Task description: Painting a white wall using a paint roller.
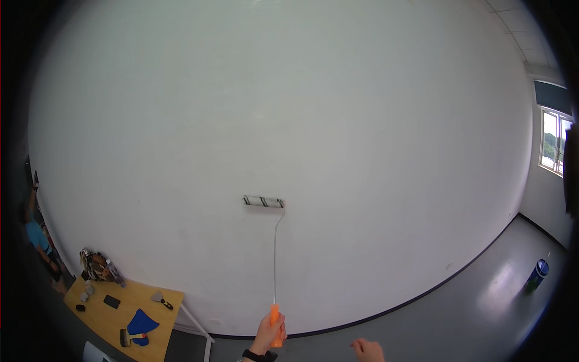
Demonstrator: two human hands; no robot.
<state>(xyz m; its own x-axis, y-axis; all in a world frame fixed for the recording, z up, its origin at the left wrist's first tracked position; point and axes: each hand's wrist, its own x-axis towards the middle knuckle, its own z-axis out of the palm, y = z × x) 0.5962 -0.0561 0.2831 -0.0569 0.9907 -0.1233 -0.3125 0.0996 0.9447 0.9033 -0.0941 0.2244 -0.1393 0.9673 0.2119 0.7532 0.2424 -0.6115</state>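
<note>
Left fingers [282,331] grip a roller [263,201]; right fingers [358,344], cannot tell; blue container [536,277] on floor [422,329], contents unclear.

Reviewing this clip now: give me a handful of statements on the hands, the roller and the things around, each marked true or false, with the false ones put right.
1. The left hand holds the orange handle. True.
2. The right hand grips that handle too. False: it is apart from it.
3. The roller lies on the table. False: it is raised in front of the white wall.
4. A scraper lies on the table. True.
5. The blue bucket is on the table. False: it stands on the floor, far right.
</note>
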